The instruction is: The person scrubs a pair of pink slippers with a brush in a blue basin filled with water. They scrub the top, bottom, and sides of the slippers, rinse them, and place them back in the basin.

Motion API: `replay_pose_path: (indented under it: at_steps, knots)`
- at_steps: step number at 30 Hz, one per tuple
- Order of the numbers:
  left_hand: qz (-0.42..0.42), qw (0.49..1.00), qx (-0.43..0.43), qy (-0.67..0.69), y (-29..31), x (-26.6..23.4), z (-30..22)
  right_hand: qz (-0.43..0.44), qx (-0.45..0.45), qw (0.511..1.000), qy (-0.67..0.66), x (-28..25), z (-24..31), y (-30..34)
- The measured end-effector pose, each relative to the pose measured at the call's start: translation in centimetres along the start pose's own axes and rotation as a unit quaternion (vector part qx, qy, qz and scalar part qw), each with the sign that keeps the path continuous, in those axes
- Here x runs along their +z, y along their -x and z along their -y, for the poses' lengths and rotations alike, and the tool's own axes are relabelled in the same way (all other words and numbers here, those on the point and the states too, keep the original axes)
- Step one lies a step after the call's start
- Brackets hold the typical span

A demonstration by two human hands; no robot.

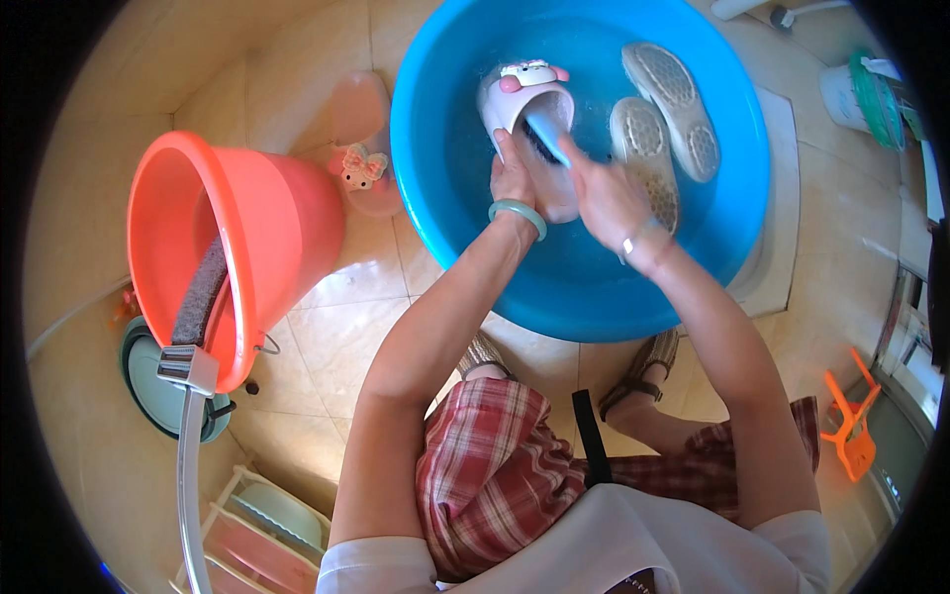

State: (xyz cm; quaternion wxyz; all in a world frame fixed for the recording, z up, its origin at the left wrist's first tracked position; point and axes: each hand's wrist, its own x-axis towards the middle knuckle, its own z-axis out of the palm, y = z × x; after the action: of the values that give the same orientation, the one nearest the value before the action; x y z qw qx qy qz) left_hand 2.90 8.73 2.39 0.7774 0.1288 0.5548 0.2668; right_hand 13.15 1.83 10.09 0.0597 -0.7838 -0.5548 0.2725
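Note:
A pale pink slipper [559, 198] with a cartoon face on its toe sits in the water of a big blue basin [426, 198]. My left hand [511, 183] is closed on the slipper's side, thumb along the edge. In my right hand [609, 193] is a light-blue brush [547, 134], its dark bristles down inside the slipper's opening. Beside them in the basin, two pale shoes, one [673, 84] and another [641, 148], lie with their patterned soles up.
To the left stands a coral bucket [297, 208] with a grey-headed mop [201, 292] in it. A pink slipper [371, 183] lies between bucket and basin. Green basins [148, 381] and a pale rack [267, 535] are lower left. An orange clip-like object [851, 426] is at right.

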Motion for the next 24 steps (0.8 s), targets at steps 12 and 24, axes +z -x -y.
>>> replay_pose_path:
  at_steps: [12,24]
  knots:
    - [-0.041,0.999,-0.008,-0.007,1.7,0.4,-1.8,0.006,-0.015,0.998,-0.052,-0.2,0.8,4.7]
    - [-0.017,1.0,0.011,0.003,-0.9,-0.5,-0.5,-0.025,-0.051,0.998,-0.041,0.6,0.4,2.3]
